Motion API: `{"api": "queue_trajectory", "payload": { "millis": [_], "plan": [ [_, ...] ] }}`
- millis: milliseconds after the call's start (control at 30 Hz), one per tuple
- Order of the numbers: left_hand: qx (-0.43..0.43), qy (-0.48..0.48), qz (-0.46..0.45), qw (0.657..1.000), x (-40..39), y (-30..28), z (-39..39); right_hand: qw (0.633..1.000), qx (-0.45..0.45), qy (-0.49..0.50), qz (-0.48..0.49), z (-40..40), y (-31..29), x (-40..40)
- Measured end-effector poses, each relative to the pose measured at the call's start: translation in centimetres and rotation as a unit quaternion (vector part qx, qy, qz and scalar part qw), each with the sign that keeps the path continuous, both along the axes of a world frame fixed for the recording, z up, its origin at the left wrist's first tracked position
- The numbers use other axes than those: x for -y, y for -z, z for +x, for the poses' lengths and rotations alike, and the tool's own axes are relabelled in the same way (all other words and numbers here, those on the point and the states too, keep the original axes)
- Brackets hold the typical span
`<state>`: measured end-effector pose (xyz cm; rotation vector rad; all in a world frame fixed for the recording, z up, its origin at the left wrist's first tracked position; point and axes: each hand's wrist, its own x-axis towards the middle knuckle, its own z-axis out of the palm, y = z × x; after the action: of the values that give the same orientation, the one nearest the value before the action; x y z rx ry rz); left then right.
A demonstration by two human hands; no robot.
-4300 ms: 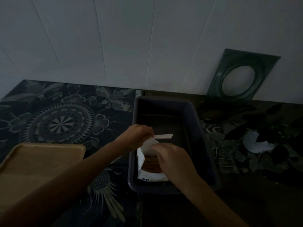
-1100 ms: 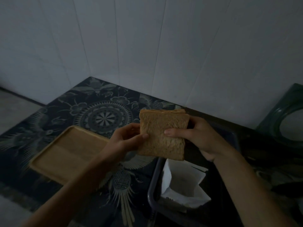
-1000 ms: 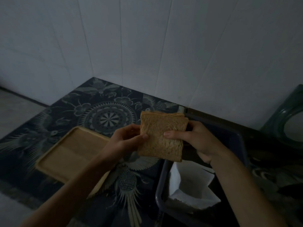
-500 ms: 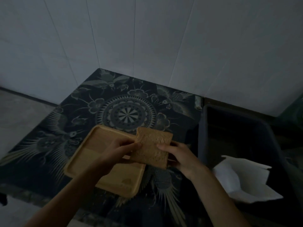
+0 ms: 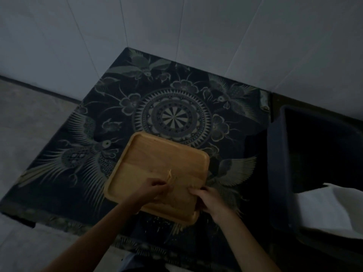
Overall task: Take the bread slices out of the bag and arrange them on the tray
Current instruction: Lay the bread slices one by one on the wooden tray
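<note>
The wooden tray lies on the patterned cloth, its far part bare. Both my hands are low over its near right corner. My left hand and my right hand hold the stack of brown bread slices between them. The bread is blurred and blends with the wood, so I cannot tell whether it touches the tray. The white bread bag stands open in the dark bin at the right.
A dark cloth with a mandala and bird pattern covers the table. The white panelled wall runs behind it. Grey floor shows past the table's left edge.
My hands have carried the bread stack from above the bin leftward and down to the tray's near corner. The view has swung left, and the bag sits at the frame's right edge.
</note>
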<state>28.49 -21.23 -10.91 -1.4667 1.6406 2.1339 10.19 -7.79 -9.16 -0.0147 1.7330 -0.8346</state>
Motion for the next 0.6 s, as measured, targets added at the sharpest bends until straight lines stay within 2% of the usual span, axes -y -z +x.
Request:
{"api": "queue_trajectory", "payload": {
  "millis": [233, 333, 500, 600],
  "plan": [
    [0.003, 0.073, -0.074, 0.995, 0.3, 0.8, -0.4, 1.000, -0.027, -0.002, -0.008, 0.4, 0.0, -0.3],
    [0.001, 0.047, -0.115, 0.992, -0.6, 0.1, -0.8, 0.998, -0.057, -0.008, -0.025, 0.5, 0.2, -0.8],
    [0.056, -0.003, -0.227, 0.972, -3.1, -1.5, -1.0, 0.995, -0.089, -0.002, -0.048, 0.7, 0.5, -1.5],
    [0.080, -0.026, -0.256, 0.963, -4.7, -1.8, -1.1, 0.993, -0.102, 0.017, -0.062, 0.9, 0.7, -2.1]
  ]
}}
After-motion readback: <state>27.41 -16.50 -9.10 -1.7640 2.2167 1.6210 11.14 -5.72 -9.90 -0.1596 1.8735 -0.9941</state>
